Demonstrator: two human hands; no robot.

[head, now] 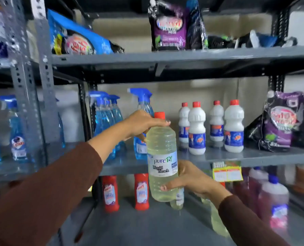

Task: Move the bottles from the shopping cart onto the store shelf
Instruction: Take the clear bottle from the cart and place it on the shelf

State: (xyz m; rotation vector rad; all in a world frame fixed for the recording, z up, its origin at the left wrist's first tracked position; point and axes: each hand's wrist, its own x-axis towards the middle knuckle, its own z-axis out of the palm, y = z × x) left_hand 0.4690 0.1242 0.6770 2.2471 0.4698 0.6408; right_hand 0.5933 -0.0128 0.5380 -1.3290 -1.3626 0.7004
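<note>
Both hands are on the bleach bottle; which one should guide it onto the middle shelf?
Probably the left hand: it grips the bleach bottle at the shoulder, level with the middle shelf. The right hand only supports the lower body.

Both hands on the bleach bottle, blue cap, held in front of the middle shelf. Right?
Not quite: the cap is red, not blue, as the head view shows. The rest holds: the left hand grips the bleach bottle near its top, the right hand near its base, in front of the middle shelf.
</note>
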